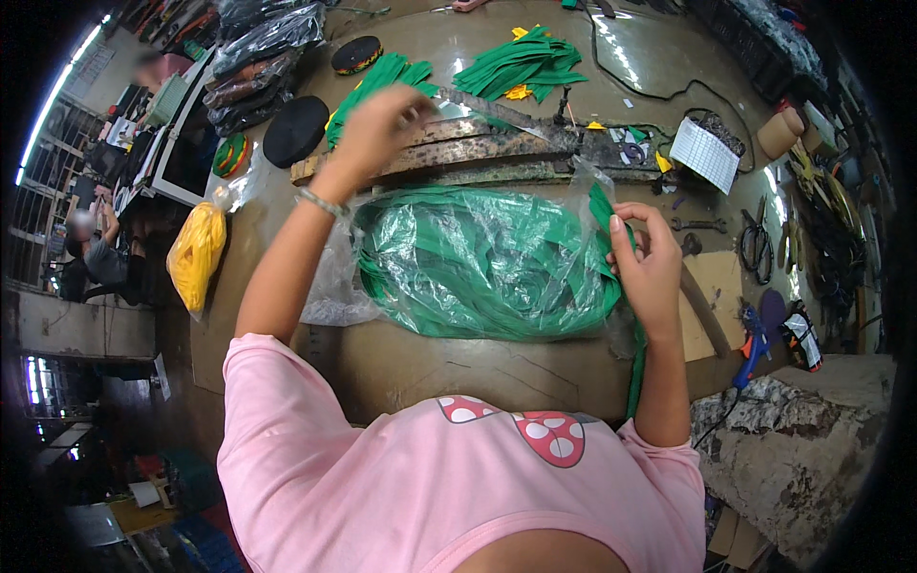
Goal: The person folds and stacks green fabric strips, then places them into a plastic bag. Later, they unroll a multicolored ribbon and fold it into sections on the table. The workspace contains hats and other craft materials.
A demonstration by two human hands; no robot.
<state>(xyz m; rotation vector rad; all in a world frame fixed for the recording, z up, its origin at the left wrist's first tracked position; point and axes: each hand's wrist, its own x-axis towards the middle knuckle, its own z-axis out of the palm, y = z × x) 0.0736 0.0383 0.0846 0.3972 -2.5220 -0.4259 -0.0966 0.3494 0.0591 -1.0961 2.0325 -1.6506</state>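
A clear plastic bag (330,277) full of coiled green strap (478,253) lies in front of me on the table. At the bag's right end, my right hand (650,258) pinches a length of green strap (600,205) between thumb and fingers. More of that strap hangs down past my right forearm. My left hand (387,129) is raised beyond the bag and blurred by motion, so its grip does not show. It is nearest a long stained wooden bar (420,164) and a pile of cut green straps (368,91).
Another pile of green straps (521,65) lies farther back. Black discs (294,132) and a yellow bundle in plastic (197,253) are at the left. Scissors (756,244), a wrench (699,223) and a blue glue gun (753,346) lie at the right, near a paper sheet (707,155).
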